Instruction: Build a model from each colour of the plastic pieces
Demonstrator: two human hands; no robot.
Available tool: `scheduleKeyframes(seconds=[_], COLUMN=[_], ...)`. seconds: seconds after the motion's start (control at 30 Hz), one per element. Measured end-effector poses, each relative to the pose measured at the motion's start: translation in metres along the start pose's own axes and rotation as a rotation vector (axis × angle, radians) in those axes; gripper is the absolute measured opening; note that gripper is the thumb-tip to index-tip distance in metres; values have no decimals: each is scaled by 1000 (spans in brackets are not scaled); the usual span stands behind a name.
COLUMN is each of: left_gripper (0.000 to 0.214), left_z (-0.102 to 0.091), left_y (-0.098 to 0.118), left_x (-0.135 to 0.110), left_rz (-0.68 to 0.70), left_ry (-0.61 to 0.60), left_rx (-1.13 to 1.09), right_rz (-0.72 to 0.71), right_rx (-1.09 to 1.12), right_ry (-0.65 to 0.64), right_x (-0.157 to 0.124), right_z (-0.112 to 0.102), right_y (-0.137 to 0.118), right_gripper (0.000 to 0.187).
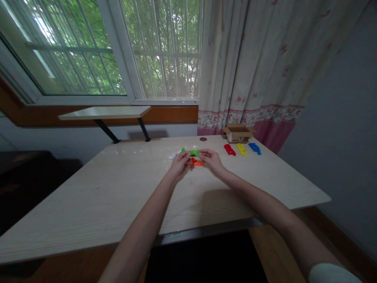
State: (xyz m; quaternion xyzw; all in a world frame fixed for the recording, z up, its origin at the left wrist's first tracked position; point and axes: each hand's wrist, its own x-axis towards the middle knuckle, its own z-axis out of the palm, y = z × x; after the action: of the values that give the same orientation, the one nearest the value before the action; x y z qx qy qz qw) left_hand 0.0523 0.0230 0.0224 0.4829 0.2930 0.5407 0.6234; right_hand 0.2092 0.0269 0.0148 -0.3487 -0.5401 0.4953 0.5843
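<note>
Left hand [180, 162] and right hand [212, 160] — both grips pinched nearly closed on one green piece [194, 152], an end each, held over the counter [132, 188]. Orange-red pieces [198, 164] just below it, between the hands; partly hidden, can't get a count. White item [173, 155] just beyond the left hand, shape unclear. Right side, three in a row: one red piece [229, 149], one yellow piece [242, 149], one blue piece [255, 148]. Behind those — one open cardboard box [238, 136].
</note>
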Motion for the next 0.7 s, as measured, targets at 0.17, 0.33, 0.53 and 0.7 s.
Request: scheduleKeyframes(seconds=[0.17, 0.33, 0.53, 0.7], left_gripper=[41, 39, 39, 36], left_z=[2, 2, -1, -4], left_y=[-1, -2, -4, -7], left_x=[-3, -3, -2, 0], left_rz=[-71, -71, -67, -67], left_ry=[-1, -23, -70, -80], left_rx=[-77, -114, -84, -122], right_rz=[-27, -13, 14, 15], right_rx=[-42, -43, 2, 34], right_ry=[40, 44, 43, 48], right_x=[-1, -3, -4, -5], right_z=[3, 4, 6, 8], right_y=[-1, -2, -2, -3], right_gripper=[30, 31, 33, 33])
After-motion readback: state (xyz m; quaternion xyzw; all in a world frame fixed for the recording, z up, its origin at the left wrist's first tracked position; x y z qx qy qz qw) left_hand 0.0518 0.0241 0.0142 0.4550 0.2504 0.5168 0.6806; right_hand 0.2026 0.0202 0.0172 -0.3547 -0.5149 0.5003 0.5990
